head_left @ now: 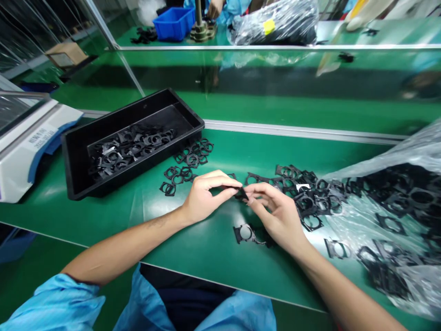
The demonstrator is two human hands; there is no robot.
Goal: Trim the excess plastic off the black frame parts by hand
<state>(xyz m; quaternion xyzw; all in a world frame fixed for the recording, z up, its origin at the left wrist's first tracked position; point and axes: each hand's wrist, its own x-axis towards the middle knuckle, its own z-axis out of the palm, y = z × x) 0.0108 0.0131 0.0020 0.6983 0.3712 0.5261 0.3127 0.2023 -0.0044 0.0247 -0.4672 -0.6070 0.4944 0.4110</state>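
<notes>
Between both hands, over the green table, is a small black plastic part (pixel 244 193), seen nearly edge-on and mostly covered by fingers. My left hand (pixel 206 195) pinches its left side between thumb and fingers. From the right, my right hand (pixel 275 211) grips it with thumb and fingertips. Just below the hands lies a black ring-shaped plastic part (pixel 245 233) with a round hole and a thin arm. A heap of similar black parts (pixel 306 197) spreads to the right of my right hand. Smaller groups of black ring parts (pixel 177 174) lie left of my left hand.
A black tray (pixel 138 170) holding many black parts stands at the left. To the right, a clear plastic bag (pixel 358 220) spills more parts. A white-and-blue device (pixel 31 142) sits far left. Behind the low partition are a blue bin (pixel 174 24) and another person's hand (pixel 215 8).
</notes>
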